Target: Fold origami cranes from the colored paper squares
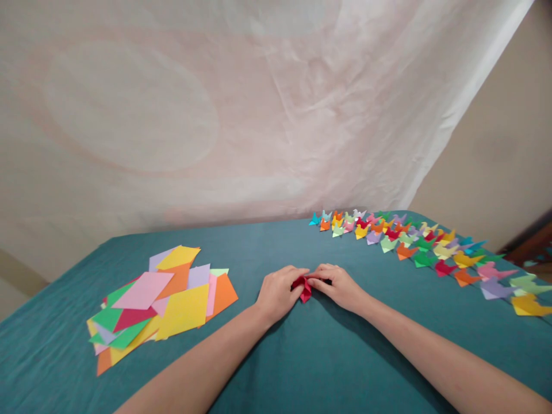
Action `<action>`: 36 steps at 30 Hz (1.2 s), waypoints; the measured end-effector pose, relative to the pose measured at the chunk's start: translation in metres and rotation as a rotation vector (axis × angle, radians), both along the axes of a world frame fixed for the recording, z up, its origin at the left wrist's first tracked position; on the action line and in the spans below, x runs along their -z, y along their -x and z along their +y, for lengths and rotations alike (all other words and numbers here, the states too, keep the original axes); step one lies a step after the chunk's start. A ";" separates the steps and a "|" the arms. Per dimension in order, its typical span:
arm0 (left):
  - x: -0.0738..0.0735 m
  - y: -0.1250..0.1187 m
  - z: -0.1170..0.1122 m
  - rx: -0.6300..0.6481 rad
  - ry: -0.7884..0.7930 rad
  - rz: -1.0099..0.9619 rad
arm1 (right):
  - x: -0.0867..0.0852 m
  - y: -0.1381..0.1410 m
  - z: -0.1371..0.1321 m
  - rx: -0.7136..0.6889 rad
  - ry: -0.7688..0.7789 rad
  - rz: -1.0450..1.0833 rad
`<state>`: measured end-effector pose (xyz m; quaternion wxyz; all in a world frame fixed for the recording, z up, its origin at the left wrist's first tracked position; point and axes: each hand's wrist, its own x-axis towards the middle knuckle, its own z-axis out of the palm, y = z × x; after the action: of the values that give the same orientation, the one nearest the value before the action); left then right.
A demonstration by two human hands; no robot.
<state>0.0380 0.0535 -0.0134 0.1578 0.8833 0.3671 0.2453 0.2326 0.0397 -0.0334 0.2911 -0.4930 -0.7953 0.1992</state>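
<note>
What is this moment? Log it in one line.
left hand: holds red paper | right hand: holds red paper | left: paper sheets, piled | right: paper birds, in rows

On the tabletop [310, 368], the sheets [142, 292] lie overlapping in a heap to the left, well apart from the birds [444, 251], which stand in slanting rows from the far edge, right of the middle, along the right side to nearer the person. Between these two groups, the left hand [278, 292] and right hand [340, 286] lie on either side of the paper [306, 294]; behind the far edge hangs the cloth [259, 115], with the wall [495, 144] to its right.
</note>
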 end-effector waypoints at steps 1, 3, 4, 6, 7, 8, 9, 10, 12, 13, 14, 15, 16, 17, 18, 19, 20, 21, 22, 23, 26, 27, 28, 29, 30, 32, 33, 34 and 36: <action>0.000 0.000 0.000 0.011 0.003 -0.003 | 0.000 0.000 0.000 0.002 0.002 0.000; -0.001 0.001 -0.001 0.021 0.007 0.000 | -0.002 0.000 -0.001 0.002 0.003 0.000; -0.001 0.002 0.000 0.021 0.006 0.006 | -0.003 0.000 -0.002 -0.004 0.003 0.001; 0.000 0.002 0.000 0.022 -0.001 0.019 | -0.005 -0.001 -0.002 -0.030 0.008 0.006; 0.000 0.002 0.001 0.024 -0.004 0.025 | -0.007 -0.001 -0.003 -0.048 0.010 0.009; 0.000 0.002 0.001 0.027 -0.006 0.030 | -0.008 -0.002 -0.003 -0.066 0.012 0.013; 0.001 0.002 0.002 0.029 -0.005 0.032 | -0.009 -0.003 -0.004 -0.083 0.014 0.016; 0.001 0.002 0.002 0.029 -0.001 0.031 | -0.010 -0.004 -0.004 -0.095 0.017 0.017; 0.002 0.002 0.002 0.024 0.008 0.022 | -0.009 -0.005 -0.003 -0.106 0.017 0.013; 0.002 0.002 0.003 0.019 0.014 0.015 | -0.009 -0.006 -0.003 -0.108 0.018 0.008; 0.002 0.002 0.003 0.015 0.018 0.006 | -0.008 -0.006 -0.003 -0.109 0.017 0.004; 0.002 0.002 0.003 0.012 0.022 -0.001 | -0.007 -0.006 -0.003 -0.109 0.018 0.000; 0.003 0.002 0.003 0.010 0.025 -0.007 | -0.007 -0.006 -0.002 -0.105 0.019 -0.002; 0.003 0.002 0.003 0.009 0.026 -0.009 | -0.006 -0.005 -0.002 -0.099 0.023 -0.003; 0.004 0.002 0.003 0.009 0.027 -0.010 | -0.007 -0.005 -0.002 -0.093 0.027 -0.002; 0.004 0.002 0.003 0.009 0.027 -0.008 | -0.007 -0.005 -0.002 -0.089 0.033 0.000; 0.004 0.002 0.003 0.011 0.028 -0.004 | -0.008 -0.004 -0.003 -0.090 0.042 0.000; 0.004 0.002 0.003 0.015 0.031 0.002 | -0.009 -0.004 -0.003 -0.093 0.050 0.001; 0.004 0.002 0.003 0.020 0.036 0.008 | -0.010 -0.004 -0.004 -0.095 0.056 0.003; 0.003 0.002 0.002 0.025 0.039 0.014 | -0.011 -0.004 -0.005 -0.097 0.064 0.006; 0.001 0.001 0.002 0.034 0.032 0.032 | -0.012 -0.005 -0.008 -0.089 0.086 0.035; 0.000 0.001 0.002 0.031 0.023 0.037 | -0.012 -0.005 -0.009 -0.087 0.092 0.046; 0.000 0.000 0.002 0.027 0.014 0.041 | -0.012 -0.005 -0.010 -0.084 0.097 0.056; -0.001 0.000 0.002 0.023 0.008 0.046 | -0.012 -0.005 -0.010 -0.079 0.101 0.064; -0.001 0.000 0.002 0.017 0.006 0.051 | -0.012 -0.005 -0.010 -0.074 0.104 0.069; -0.001 0.000 0.002 0.006 0.017 0.061 | -0.012 -0.004 -0.010 -0.063 0.111 0.070; -0.001 0.000 0.002 0.002 0.025 0.064 | -0.012 -0.003 -0.010 -0.053 0.113 0.066; 0.000 0.000 0.002 0.000 0.034 0.067 | -0.012 -0.002 -0.010 -0.039 0.114 0.059; 0.000 0.000 0.003 -0.005 0.048 0.069 | -0.012 0.000 -0.010 -0.002 0.107 0.042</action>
<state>0.0379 0.0566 -0.0139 0.1657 0.8863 0.3802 0.2060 0.2326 0.0301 -0.0215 0.2809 -0.5025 -0.7778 0.2520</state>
